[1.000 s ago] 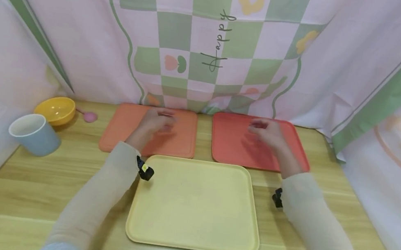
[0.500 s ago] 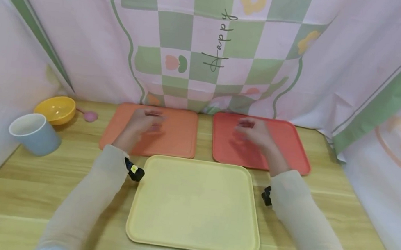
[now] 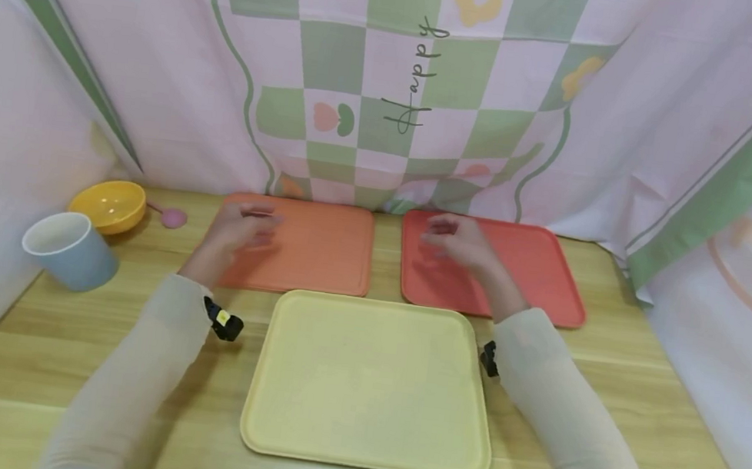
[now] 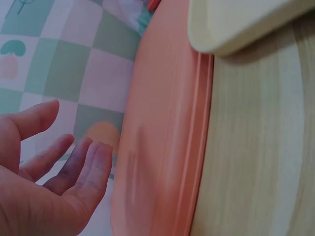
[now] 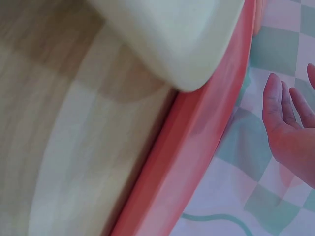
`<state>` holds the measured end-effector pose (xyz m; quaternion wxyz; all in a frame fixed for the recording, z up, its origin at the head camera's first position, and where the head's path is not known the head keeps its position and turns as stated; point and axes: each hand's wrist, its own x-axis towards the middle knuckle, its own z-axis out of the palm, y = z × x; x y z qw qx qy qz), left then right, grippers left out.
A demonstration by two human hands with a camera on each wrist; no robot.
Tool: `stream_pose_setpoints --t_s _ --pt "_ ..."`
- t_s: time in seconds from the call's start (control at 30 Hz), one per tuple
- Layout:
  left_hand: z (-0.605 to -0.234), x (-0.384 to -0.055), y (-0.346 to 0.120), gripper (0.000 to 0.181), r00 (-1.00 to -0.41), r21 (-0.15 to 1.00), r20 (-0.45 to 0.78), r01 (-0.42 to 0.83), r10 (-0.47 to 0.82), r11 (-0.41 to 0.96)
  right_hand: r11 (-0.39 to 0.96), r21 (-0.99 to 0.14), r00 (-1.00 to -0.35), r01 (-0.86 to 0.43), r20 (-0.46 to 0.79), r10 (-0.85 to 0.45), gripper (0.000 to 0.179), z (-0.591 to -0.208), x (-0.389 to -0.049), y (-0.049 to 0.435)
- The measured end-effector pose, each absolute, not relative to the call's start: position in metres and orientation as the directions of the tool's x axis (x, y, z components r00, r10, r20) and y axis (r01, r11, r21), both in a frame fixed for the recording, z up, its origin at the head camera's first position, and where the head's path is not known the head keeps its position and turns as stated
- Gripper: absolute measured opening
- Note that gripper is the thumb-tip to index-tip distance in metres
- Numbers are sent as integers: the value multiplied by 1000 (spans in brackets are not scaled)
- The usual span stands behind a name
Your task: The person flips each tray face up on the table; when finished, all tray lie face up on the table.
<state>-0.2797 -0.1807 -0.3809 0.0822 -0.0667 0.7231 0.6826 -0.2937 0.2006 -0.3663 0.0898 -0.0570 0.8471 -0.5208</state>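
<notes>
My left hand hovers over the left part of an orange tray, its fingers relaxed and holding nothing. In the left wrist view the thumb and loosely bent fingers stand apart beside that tray's far side. Over the left part of a red tray is my right hand, also holding nothing. The right wrist view shows its fingers extended and relaxed. A pale yellow tray lies in front of both, between my forearms.
At the left stand a blue-grey cup, a yellow bowl and a pink spoon. A patterned curtain hangs behind the wooden table, with white cloth at both sides.
Both hands have drifted left above their trays, the left one toward the orange tray's left edge and the right one toward the red tray's left edge. The trays have stayed put.
</notes>
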Motion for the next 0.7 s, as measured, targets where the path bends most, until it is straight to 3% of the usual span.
stream_pose_setpoints --t_s 0.7 --pt "-386 -280 -233 54 -974 950 -203 -220 -97 221 307 -950 -958 52 -134 -254 47 -365 -301 154"
